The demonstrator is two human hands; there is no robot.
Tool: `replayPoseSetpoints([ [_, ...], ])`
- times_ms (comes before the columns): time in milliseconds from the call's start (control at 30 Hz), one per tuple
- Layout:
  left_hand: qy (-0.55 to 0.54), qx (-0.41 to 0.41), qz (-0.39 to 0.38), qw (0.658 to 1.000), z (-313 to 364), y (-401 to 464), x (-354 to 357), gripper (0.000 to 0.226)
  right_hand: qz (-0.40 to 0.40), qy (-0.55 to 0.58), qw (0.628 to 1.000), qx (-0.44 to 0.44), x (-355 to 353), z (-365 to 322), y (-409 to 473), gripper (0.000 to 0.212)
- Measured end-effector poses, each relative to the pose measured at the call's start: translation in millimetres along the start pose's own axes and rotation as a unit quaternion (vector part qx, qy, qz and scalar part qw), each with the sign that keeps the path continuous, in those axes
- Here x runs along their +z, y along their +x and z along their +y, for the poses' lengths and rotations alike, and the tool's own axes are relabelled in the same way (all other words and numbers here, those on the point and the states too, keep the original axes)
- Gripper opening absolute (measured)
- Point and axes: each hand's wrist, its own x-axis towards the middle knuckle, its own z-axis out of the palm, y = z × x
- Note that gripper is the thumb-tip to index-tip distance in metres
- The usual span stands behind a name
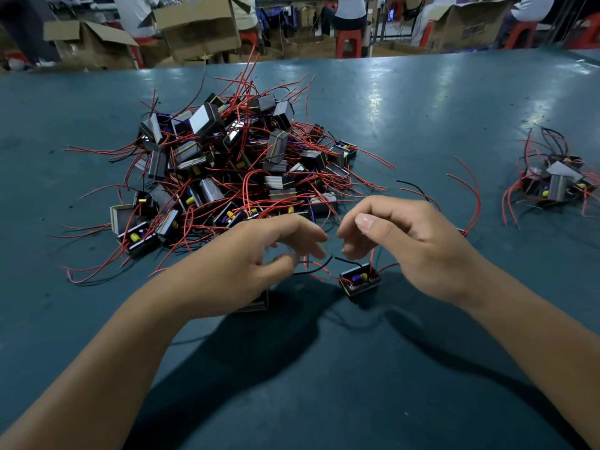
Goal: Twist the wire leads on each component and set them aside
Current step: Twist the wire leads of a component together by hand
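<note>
- 2 hands meet at frame centre over a teal table (422, 131), forearms coming in from the lower left and lower right corners.
- left hand (259, 264): fingers curled, tips pointing right; a black wire lead (319, 267) runs out from under its fingertips; whether it actually pinches the lead, cannot tell.
- right hand (409, 245): thumb and curled fingers drawn together, tips just beside the left hand's fingertips; a pinch on a lead tip looks likely but cannot tell for sure.
- component (360, 279), small black open box with a blue part inside, sits on the table just below and between the 2 hands, slightly right of centre; red and black leads rise from it toward the fingers.
- second component (256, 303) lies under the left wrist, mostly hidden.
- big pile (233, 164) of same components with tangled red leads, upper left of centre, just beyond the hands.
- small pile (555, 183) of components at the right edge, well apart from the big pile.
- background top of frame: cardboard boxes (198, 27), red stools (349, 42), seated people, blurred.
</note>
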Motion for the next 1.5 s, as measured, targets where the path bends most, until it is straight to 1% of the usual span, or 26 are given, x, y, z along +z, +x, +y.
replayPoseSetpoints([
  [133, -0.006, -0.016, -0.017, 1.0, -4.2, 2.4, 0.9, 0.028, -0.013, -0.04, 0.999, 0.004, -6.9, 3.9, 0.6, 0.02],
  [267, -0.001, -0.002, -0.015, 1.0, -7.8, 4.2, 2.4, 0.022, -0.064, -0.101, 0.993, 0.016, -8.1, 6.8, 0.1, 0.012],
  [333, -0.004, 0.005, 0.002, 1.0, -9.1, 5.1, 3.2, 0.015, -0.084, -0.139, 0.987, 0.017, -7.3, 7.8, 0.2, 0.009],
  [400, -0.01, -0.001, 0.031, 0.999, -11.1, 6.1, 4.3, 0.01, -0.092, -0.152, 0.984, 0.019, -7.1, 8.3, 1.0, 0.009],
  [500, -0.018, -0.025, 0.067, 0.997, -14.1, 7.9, 8.6, 0.01, -0.106, -0.164, 0.98, 0.025, -8.4, 7.6, 2.1, 0.007],
  [633, -0.006, -0.032, 0.104, 0.994, -16.5, 10.8, 15.3, 0.011, -0.113, -0.236, 0.965, 0.006, -5.6, 6.3, 3.5, 0.017],
  [733, -0.003, -0.02, 0.109, 0.994, -15.3, 11.4, 17.1, 0.011, -0.101, -0.273, 0.957, -0.002, 2.0, 6.7, 6.2, 0.025],
  [767, -0.004, -0.016, 0.109, 0.994, -14.7, 11.3, 17.1, 0.011, -0.094, -0.286, 0.954, -0.01, 4.7, 6.8, 7.1, 0.024],
  [833, -0.015, -0.015, 0.11, 0.994, -13.5, 10.5, 17.0, 0.013, -0.067, -0.279, 0.958, -0.014, 7.4, 5.7, 7.7, 0.016],
  [900, -0.019, -0.013, 0.113, 0.993, -13.0, 9.7, 17.0, 0.015, -0.036, -0.231, 0.972, 0.003, 4.7, 4.4, 6.2, 0.009],
  [1000, -0.043, -0.024, 0.135, 0.99, -14.2, 9.8, 17.7, 0.016, -0.031, -0.196, 0.98, 0.021, 2.3, 2.3, 5.1, 0.007],
  [1100, -0.062, -0.041, 0.17, 0.983, -16.4, 12.0, 18.7, 0.018, -0.046, -0.21, 0.976, 0.038, 10.5, 2.2, 9.1, 0.013],
  [1167, -0.068, -0.056, 0.19, 0.978, -18.0, 12.8, 19.4, 0.018, -0.059, -0.246, 0.967, 0.045, 16.4, 2.1, 13.7, 0.017],
  [1233, -0.07, -0.066, 0.203, 0.974, -18.7, 12.8, 19.7, 0.018, -0.079, -0.303, 0.948, 0.05, 19.5, 0.7, 18.9, 0.018],
  [1367, -0.064, -0.079, 0.211, 0.972, -17.6, 14.5, 22.5, 0.014, -0.141, -0.384, 0.908, 0.09, 25.7, -1.0, 24.0, 0.033],
  [1400, -0.065, -0.086, 0.212, 0.971, -17.7, 15.0, 23.2, 0.013, -0.146, -0.4, 0.901, 0.09, 27.8, -0.5, 23.9, 0.033],
  [1500, -0.063, -0.103, 0.211, 0.97, -18.5, 15.6, 24.8, 0.015, -0.145, -0.424, 0.891, 0.075, 30.9, 1.6, 22.8, 0.023],
])
